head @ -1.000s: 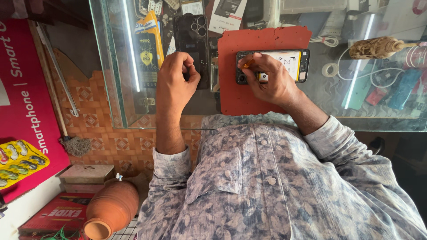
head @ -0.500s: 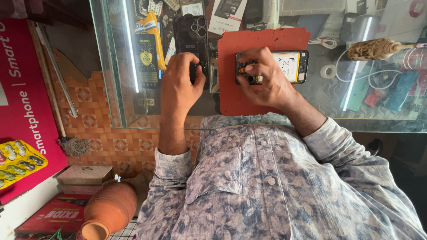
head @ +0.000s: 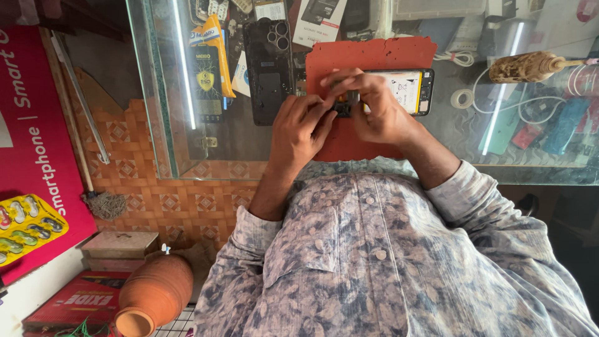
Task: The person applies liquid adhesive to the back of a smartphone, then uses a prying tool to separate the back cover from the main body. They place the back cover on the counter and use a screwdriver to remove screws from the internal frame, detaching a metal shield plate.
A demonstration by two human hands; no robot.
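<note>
Nearest the camera: patterned shirt (head: 387,262), soft woven cloth with buttons, both sleeves running out toward the counter. Low at the near left, a round clay pot (head: 153,296), matte terracotta, beside a red box (head: 68,306).

Left hand (head: 299,128): fingers curled, tips pinching at the left end of the opened phone (head: 399,92). What, if anything, sits between the tips cannot be told. Right hand (head: 374,106): arched over the same end, fingers bent down onto it, apparently pressing or holding a small part; the part itself is hidden. Both hands meet at one spot, probably so one steadies while the other works.

The phone lies flat, back off, pale battery and dark frame exposed, on a red mat (head: 368,56) with ragged edges; the mat likely keeps it from sliding on the glass counter (head: 162,93), which is smooth and reflective.

Farther left, touching nothing of the hands: a black back cover (head: 268,62) with camera rings. Far right, a rough wooden-handled tool (head: 530,65) and a white tape roll (head: 462,98).
</note>
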